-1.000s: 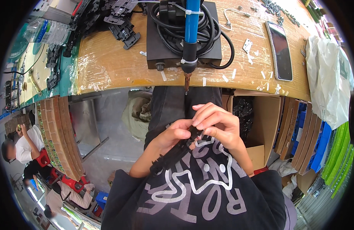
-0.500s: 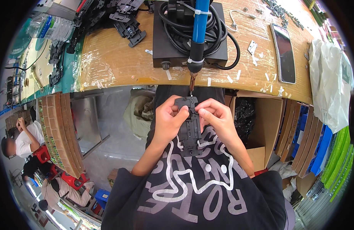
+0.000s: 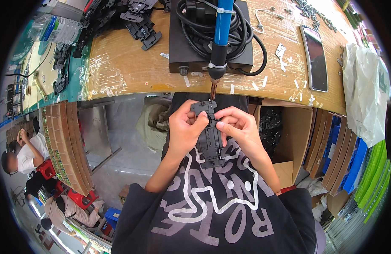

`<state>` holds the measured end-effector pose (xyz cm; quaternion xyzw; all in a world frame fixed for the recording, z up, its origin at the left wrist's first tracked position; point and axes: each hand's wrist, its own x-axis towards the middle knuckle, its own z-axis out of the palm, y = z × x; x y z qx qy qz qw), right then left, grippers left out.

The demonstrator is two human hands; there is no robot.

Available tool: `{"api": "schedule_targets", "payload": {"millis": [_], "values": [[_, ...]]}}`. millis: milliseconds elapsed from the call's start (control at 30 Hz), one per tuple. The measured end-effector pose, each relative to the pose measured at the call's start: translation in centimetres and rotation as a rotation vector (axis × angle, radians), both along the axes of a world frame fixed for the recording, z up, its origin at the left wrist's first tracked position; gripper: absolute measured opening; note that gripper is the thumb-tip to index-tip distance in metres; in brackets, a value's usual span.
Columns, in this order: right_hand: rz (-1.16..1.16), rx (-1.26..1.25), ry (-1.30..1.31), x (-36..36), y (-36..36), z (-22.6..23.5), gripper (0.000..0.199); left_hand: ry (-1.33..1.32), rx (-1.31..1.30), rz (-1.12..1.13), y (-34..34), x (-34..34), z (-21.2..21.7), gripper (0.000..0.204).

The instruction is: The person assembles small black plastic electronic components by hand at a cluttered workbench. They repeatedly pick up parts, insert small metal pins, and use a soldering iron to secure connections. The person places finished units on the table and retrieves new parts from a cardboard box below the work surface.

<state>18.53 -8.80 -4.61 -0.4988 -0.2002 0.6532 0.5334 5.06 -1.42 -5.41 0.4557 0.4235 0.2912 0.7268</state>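
left hand (image 3: pixel 185 129) and right hand (image 3: pixel 240 126) are gripping a long molded black plastic part (image 3: pixel 210 144), whose far end is sitting near the blue corded tool's tip (image 3: pixel 212 94).

Large grey capital letters run in rows across the front of the dark shirt (image 3: pixel 223 218), some partly covered; small print marks the blue and white label (image 3: pixel 53 31) on the clear bottle (image 3: pixel 69 34), and a greenish printed patch (image 3: pixel 382 81) sits on the white bag (image 3: pixel 360 95), both too small to read
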Motion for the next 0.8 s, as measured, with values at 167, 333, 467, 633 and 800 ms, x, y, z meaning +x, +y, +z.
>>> {"api": "schedule_targets", "payload": {"millis": [167, 333, 467, 633, 800], "values": [[-0.009, -0.005, 0.018, -0.01, -0.15, -0.02, 0.016, 0.003, 0.015, -0.018, 0.00, -0.04, 0.05, 0.010], [-0.011, -0.001, 0.011, 0.00, -0.21, 0.02, 0.016, -0.003, 0.005, -0.013, -0.04, 0.05, 0.20, 0.010], [-0.016, -0.003, 0.017, -0.08, -0.33, 0.22, 0.016, 0.001, -0.005, -0.023, -0.10, -0.03, 0.36, 0.011], [-0.008, -0.022, -0.013, -0.07, -0.29, 0.66, 0.016, -0.005, -0.004, -0.013, -0.17, 0.01, 0.24, 0.011], [-0.025, -0.013, -0.004, -0.11, -0.19, 0.50, 0.015, -0.004, -0.003, -0.016, -0.01, 0.11, 0.32, 0.011]]}}
